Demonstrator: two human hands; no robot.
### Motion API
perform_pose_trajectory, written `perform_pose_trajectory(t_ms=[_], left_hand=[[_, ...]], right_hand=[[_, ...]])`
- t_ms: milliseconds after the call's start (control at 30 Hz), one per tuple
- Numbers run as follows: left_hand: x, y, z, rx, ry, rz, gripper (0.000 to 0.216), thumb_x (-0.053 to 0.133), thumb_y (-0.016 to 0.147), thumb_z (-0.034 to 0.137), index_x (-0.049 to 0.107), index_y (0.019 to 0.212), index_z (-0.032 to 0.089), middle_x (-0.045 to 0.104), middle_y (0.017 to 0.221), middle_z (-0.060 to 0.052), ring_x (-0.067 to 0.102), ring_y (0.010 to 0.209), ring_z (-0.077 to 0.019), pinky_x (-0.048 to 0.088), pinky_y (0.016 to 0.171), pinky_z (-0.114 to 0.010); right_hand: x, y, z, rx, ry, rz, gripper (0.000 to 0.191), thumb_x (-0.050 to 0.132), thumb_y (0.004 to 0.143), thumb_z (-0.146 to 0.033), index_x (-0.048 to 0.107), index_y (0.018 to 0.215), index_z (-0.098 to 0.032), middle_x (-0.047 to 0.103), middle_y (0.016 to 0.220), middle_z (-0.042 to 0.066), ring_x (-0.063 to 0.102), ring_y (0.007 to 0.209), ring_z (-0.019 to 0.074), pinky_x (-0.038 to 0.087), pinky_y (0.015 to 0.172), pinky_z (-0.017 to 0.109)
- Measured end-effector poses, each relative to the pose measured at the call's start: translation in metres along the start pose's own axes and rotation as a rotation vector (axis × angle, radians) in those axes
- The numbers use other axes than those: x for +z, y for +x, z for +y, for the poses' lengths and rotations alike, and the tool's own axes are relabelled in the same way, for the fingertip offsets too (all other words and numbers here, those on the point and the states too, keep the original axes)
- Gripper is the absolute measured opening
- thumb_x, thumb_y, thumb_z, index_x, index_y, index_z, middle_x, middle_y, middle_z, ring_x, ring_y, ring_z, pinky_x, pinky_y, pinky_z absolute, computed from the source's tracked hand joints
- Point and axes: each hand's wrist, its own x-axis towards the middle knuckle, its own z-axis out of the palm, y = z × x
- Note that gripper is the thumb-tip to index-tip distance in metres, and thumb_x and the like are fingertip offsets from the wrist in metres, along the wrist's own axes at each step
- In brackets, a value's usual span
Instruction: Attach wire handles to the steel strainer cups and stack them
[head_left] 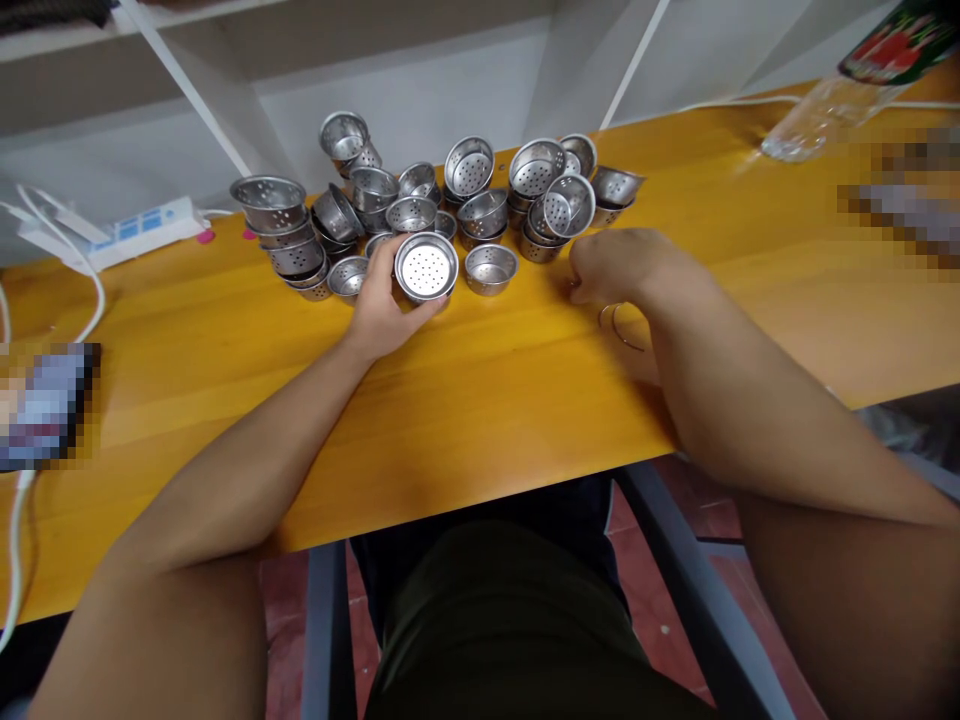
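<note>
Gripping a perforated metal cup (pixel 426 267) tilted so its holed bottom faces the camera, the left hand (pixel 382 305) has fingers curled around the rim, holding it just above the yellow table (pixel 480 400). Right beside that grip sits another small cup (pixel 490 269), and behind it lies the heap of cups (pixel 420 200). The right hand (pixel 619 268) rests on the table well to the right of the held cup, fingers loosely curled, with thin wire rings (pixel 619 325) just beneath the wrist; whether it holds anything I cannot tell.

Even bright light, glare on tabletop (pixel 480 400), wide-angle edge distortion, pixelated patches.
</note>
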Motion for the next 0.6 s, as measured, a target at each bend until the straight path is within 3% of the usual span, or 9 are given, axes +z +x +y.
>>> perform_pose_trajectory(t_ms=[133,233,333,467,600], left_hand=[[0.0,0.0,0.001,-0.009,0.004,0.0,0.118,0.102,0.091,0.103,0.062,0.175,0.029,0.074,0.175,-0.02,0.069,0.174,-0.0502,0.051,0.158,-0.073],[0.0,0.0,0.001,-0.018,0.011,0.004,0.118,0.103,0.09,0.102,0.063,0.175,0.03,0.074,0.175,-0.02,0.069,0.175,-0.0507,0.05,0.159,-0.073],[-0.001,0.0,0.001,-0.009,0.01,0.006,0.117,0.104,0.091,0.1,0.063,0.175,0.03,0.074,0.175,-0.019,0.068,0.177,-0.0511,0.049,0.159,-0.074],[-0.002,0.0,0.003,-0.011,0.007,0.008,0.114,0.105,0.092,0.097,0.064,0.175,0.03,0.074,0.176,-0.019,0.068,0.177,-0.0512,0.05,0.16,-0.074],[-0.002,-0.001,0.003,-0.016,-0.008,0.006,0.117,0.105,0.093,0.097,0.061,0.177,0.029,0.073,0.179,-0.02,0.067,0.179,-0.0506,0.051,0.159,-0.071]], right_hand=[[-0.009,0.009,-0.001,0.112,-0.198,-0.19,0.088,0.107,0.075,-0.099,0.048,0.07,-0.034,0.061,0.063,0.014,0.087,0.122,0.0589,0.069,0.121,0.082],[-0.015,0.012,-0.018,0.202,-0.322,-0.312,0.086,0.116,0.071,-0.087,0.049,0.068,-0.033,0.064,0.064,0.013,0.088,0.11,0.055,0.072,0.11,0.075],[-0.023,0.013,-0.037,0.245,-0.368,-0.389,0.076,0.114,0.078,-0.077,0.052,0.068,-0.032,0.063,0.061,0.011,0.087,0.094,0.0472,0.072,0.097,0.067],[-0.043,0.008,-0.054,0.116,-0.161,-0.345,0.071,0.102,0.092,-0.085,0.064,0.073,-0.029,0.065,0.062,0.01,0.081,0.079,0.0376,0.073,0.091,0.063],[-0.061,-0.001,-0.074,0.012,-0.039,-0.256,0.068,0.096,0.097,-0.09,0.073,0.083,-0.027,0.071,0.069,0.011,0.081,0.081,0.0386,0.076,0.097,0.069]])
